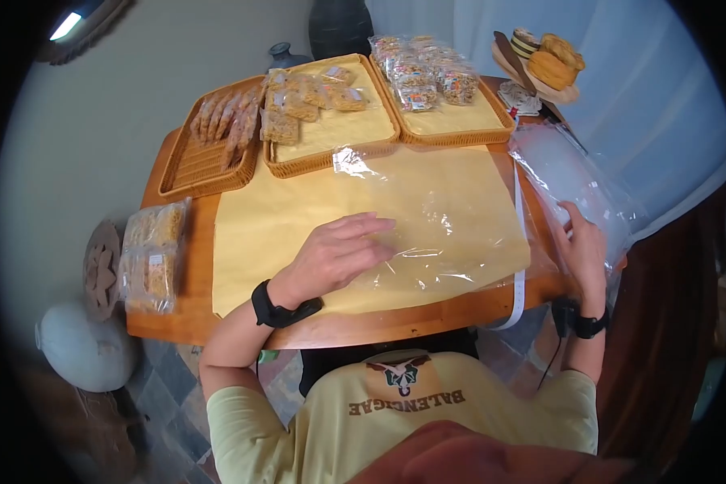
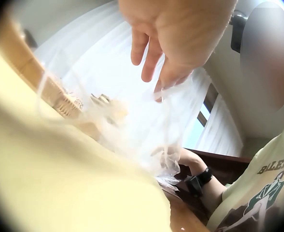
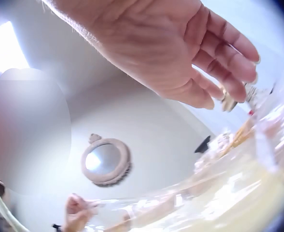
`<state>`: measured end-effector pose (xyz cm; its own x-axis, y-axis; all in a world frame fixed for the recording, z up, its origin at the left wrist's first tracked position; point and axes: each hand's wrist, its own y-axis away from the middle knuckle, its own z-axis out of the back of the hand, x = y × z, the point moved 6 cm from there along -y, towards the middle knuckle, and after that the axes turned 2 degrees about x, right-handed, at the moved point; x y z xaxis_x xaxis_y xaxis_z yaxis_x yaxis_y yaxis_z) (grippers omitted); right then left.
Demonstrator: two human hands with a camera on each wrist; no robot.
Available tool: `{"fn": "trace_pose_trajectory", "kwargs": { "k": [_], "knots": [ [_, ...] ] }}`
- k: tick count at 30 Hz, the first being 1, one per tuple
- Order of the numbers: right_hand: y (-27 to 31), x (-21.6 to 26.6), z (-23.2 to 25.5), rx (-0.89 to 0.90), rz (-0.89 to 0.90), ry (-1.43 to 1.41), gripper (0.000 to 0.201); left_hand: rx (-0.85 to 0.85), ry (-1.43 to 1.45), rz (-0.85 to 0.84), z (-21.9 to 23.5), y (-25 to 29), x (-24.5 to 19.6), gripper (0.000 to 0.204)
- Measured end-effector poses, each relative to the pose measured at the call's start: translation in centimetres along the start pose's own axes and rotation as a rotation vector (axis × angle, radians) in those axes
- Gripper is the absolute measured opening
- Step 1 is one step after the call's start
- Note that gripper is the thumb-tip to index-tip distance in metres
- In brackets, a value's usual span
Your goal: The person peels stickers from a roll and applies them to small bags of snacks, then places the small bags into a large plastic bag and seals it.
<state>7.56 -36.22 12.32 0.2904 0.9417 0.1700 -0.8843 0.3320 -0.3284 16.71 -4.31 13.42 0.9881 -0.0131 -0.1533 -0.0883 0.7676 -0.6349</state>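
A clear plastic bag (image 1: 440,234) stretches over the yellow paper (image 1: 282,210) on the table. My left hand (image 1: 343,254) pinches its near edge between thumb and fingers; in the left wrist view the same fingertips (image 2: 159,92) meet the thin film. At the table's right side, my right hand (image 1: 582,250) lies over a pile of clear plastic bags (image 1: 569,173). Its fingers (image 3: 228,63) are fairly straight in the right wrist view, spread slightly above the shiny film. A white strip (image 1: 519,282) runs along the paper's right edge.
Three wicker trays stand at the back: the left tray (image 1: 169,181), middle tray (image 1: 391,113) and right tray (image 1: 500,121), all with packaged snacks. More snack packs (image 1: 153,258) lie at the table's left edge. Bread-like pieces (image 1: 552,60) sit on a stand at the back right.
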Motion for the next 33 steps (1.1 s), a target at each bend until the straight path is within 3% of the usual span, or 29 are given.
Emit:
{"fn": "trace_pose_trajectory", "kwargs": {
  "k": [2, 4, 6, 8, 11, 16, 18, 19, 21, 22, 24, 26, 31, 33],
  "knots": [
    [0.2, 5.5, 1.8, 0.031, 0.094, -0.281, 0.038, 0.038, 0.108, 0.057, -0.6, 0.0, 0.2, 0.011],
    [0.9, 11.6, 1.6, 0.296, 0.298, -0.419, 0.044, 0.05, 0.083, -0.021, -1.0, -0.2, -0.3, 0.012],
    [1.7, 17.1, 0.7, 0.261, 0.633, -0.457, 0.042, 0.061, 0.047, -0.098, -1.1, -0.6, -1.1, 0.013],
    [0.8, 19.6, -0.5, 0.481, 0.625, -0.473, 0.031, 0.156, 0.048, -0.219, -1.4, -0.6, -3.0, 0.009],
    [-0.2, 20.8, -2.5, 0.442, 0.759, -0.495, 0.021, 0.237, 0.027, -0.239, -2.2, -0.4, -3.8, 0.011],
    [-2.2, 20.1, -4.6, 0.254, 0.705, -0.465, 0.021, 0.361, -0.065, -0.221, -2.6, -0.1, -2.3, 0.016],
    [-3.2, 19.6, -5.8, 0.211, 0.663, -0.503, 0.022, 0.431, 0.08, -0.028, -2.8, 0.3, -0.4, 0.018],
    [-3.4, 19.5, -6.6, 0.276, 0.638, -0.548, 0.021, 0.438, 0.078, -0.029, -2.1, 0.0, -0.1, 0.018],
    [-3.7, 19.1, -8.1, 0.334, 0.605, -0.599, 0.021, 0.548, 0.263, 0.241, -0.9, -0.8, 2.1, 0.018],
    [-3.8, 18.8, -8.7, 0.336, 0.585, -0.632, 0.022, 0.43, 0.209, 0.254, -0.2, -1.6, 3.7, 0.017],
    [-3.8, 18.5, -8.8, 0.329, 0.562, -0.663, 0.024, 0.407, 0.235, 0.475, 0.9, -5.0, 6.8, 0.015],
    [-3.5, 18.6, -8.5, 0.352, 0.568, -0.67, 0.025, 0.315, 0.093, 0.535, 0.2, -8.4, 11.6, 0.018],
    [-2.9, 18.6, -9.4, 0.4, 0.559, -0.678, 0.026, 0.342, -0.126, 0.573, -6.2, -13.1, 24.3, 0.031],
    [-2.7, 18.5, -10.1, 0.431, 0.554, -0.678, 0.027, 0.325, -0.358, 0.773, -7.6, -14.0, 27.2, 0.044]
  ]
}}
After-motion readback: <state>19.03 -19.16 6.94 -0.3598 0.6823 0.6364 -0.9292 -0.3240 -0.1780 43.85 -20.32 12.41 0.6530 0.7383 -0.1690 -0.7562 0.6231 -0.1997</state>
